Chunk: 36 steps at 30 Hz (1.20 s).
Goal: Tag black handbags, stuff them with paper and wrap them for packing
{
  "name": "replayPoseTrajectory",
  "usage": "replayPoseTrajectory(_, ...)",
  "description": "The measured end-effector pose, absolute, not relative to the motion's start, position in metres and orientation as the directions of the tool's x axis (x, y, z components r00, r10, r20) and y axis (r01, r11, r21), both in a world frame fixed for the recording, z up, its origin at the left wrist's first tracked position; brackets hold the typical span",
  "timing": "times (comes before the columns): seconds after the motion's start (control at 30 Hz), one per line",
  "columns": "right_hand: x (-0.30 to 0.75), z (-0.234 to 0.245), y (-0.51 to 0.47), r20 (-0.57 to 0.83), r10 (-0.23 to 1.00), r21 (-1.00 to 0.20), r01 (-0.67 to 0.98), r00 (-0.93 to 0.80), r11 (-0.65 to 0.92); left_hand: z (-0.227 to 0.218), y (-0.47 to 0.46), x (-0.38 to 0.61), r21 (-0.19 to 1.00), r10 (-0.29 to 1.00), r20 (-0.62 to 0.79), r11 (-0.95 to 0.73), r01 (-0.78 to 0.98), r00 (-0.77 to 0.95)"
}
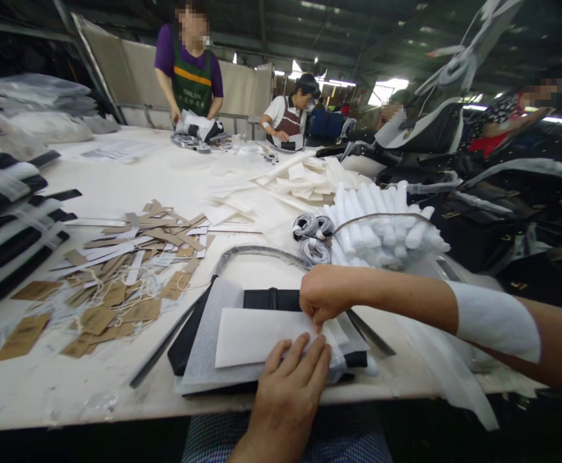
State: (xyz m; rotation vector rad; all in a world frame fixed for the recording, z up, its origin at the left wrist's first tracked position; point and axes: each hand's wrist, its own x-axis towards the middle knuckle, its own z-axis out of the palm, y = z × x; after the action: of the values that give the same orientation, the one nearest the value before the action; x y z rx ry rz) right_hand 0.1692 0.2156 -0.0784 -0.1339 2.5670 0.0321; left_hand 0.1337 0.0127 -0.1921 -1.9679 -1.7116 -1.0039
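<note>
A black handbag (184,347) lies flat on the table in front of me, its strap wrapped in grey film (256,249) and looped away from me. Thin white tissue paper (204,360) covers most of the bag. On top rests a folded white sheet (247,337). My left hand (288,392) presses on the near edge of that sheet with fingers stretched out. Over the sheet's right end, my right hand (326,294) is closed, fingertips pointing down in a pinch. What they grip, if anything, is hidden.
Brown cardboard tags (98,318) with strings lie piled at left. Beyond are loose white sheets (305,177), white wrapped rolls (377,222) and coiled straps (316,251). Wrapped black items (11,218) are stacked far left, black bags (526,231) at right. Co-workers (191,77) work across the table.
</note>
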Motion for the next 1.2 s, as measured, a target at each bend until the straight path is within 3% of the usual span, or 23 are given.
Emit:
replayPoseTrajectory(0.23,0.146,-0.069,0.211,-0.662,-0.036,0.046,-0.089,-0.749,0.995,-0.194,0.015,0.137,0.234,0.665,0.746,-0.210,0.949,-0.037)
replayPoseTrajectory(0.5,0.141,-0.082,0.229,-0.605,-0.032,0.067,-0.091,-0.795,0.994,-0.197,0.017,0.137,0.230,0.650,0.759,-0.213,0.950,-0.038)
replayPoseTrajectory(0.63,0.141,-0.097,0.249,-0.592,0.022,-0.008,0.034,-0.806,0.999,-0.200,0.016,0.139,0.228,0.641,0.766,-0.209,0.951,-0.043)
replayPoseTrajectory(0.8,0.141,-0.121,0.277,-0.684,0.100,-0.223,0.338,-0.723,0.914,-0.200,0.017,0.141,0.231,0.635,0.770,-0.191,0.954,-0.060)
replayPoseTrajectory(1.03,0.143,-0.130,0.290,-0.701,0.060,-0.361,0.426,-0.710,0.829,-0.197,0.023,0.141,0.141,0.510,0.860,-0.186,0.972,-0.027)
replayPoseTrajectory(1.2,0.157,-0.115,0.279,-0.520,0.159,-0.406,0.407,-0.839,0.818,-0.194,0.028,0.141,0.090,0.407,0.913,-0.164,0.982,-0.016)
